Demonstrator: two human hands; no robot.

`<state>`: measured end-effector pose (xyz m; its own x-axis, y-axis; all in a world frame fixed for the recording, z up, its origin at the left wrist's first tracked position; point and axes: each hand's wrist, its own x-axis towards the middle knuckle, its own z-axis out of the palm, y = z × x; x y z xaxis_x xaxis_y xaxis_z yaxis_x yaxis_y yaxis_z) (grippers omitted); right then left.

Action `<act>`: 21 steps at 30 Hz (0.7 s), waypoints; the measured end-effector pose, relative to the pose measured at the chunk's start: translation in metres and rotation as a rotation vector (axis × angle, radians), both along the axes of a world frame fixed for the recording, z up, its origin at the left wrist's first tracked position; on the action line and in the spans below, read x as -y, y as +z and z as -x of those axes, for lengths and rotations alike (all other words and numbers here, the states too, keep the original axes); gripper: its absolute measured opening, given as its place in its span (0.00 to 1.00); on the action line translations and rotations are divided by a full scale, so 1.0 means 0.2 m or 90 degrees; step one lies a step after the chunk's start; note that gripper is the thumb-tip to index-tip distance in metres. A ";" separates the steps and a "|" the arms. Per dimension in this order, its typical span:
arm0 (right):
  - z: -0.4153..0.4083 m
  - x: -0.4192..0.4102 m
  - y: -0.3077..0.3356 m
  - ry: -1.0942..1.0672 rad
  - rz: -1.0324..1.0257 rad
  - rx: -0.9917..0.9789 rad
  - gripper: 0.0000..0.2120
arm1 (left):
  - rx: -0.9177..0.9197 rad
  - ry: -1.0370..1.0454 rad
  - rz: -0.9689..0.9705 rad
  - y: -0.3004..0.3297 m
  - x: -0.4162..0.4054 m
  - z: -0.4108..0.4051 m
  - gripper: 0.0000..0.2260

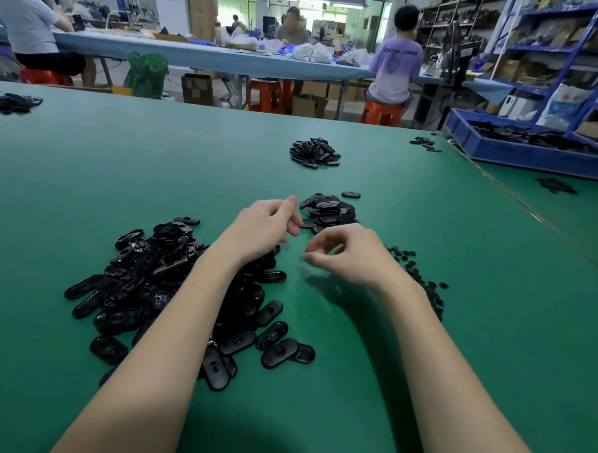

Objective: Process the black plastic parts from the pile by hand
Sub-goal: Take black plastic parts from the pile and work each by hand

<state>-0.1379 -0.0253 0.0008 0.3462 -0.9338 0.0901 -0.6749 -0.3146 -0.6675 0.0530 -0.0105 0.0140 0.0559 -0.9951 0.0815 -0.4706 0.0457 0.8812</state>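
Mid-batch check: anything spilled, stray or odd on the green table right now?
Nothing damaged that I can see. One black part lies alone just beyond the small stack, and small black bits are scattered loosely right of the right hand. Main pile is sprawling but contained.

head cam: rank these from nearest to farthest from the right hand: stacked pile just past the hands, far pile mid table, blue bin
From the right hand:
1. stacked pile, just beyond the fingers, slightly left.
2. far pile, farther up the green table, mid table.
3. blue bin, at the far right edge.
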 end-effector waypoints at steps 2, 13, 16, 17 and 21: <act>-0.05 -0.03 -0.02 0.069 0.006 -0.021 0.06 | -0.003 0.000 -0.008 0.00 0.00 -0.01 0.22; -0.07 -0.04 -0.06 0.101 0.022 -0.048 0.04 | 0.001 -0.015 0.011 -0.03 0.00 -0.01 0.20; 0.00 -0.03 -0.01 0.053 0.021 -0.069 0.11 | 0.006 -0.029 0.009 -0.02 -0.01 0.01 0.17; 0.03 -0.03 0.00 0.034 0.025 -0.083 0.12 | 0.012 -0.036 0.002 -0.02 -0.01 0.02 0.15; 0.15 -0.02 0.08 -0.005 -0.002 -0.058 0.14 | 0.037 -0.104 -0.031 -0.01 -0.04 0.07 0.08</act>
<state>-0.1688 -0.0210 0.0165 0.3449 -0.9370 0.0560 -0.7357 -0.3069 -0.6038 0.0386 -0.0021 0.0127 -0.1107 -0.9934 0.0314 -0.5100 0.0839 0.8561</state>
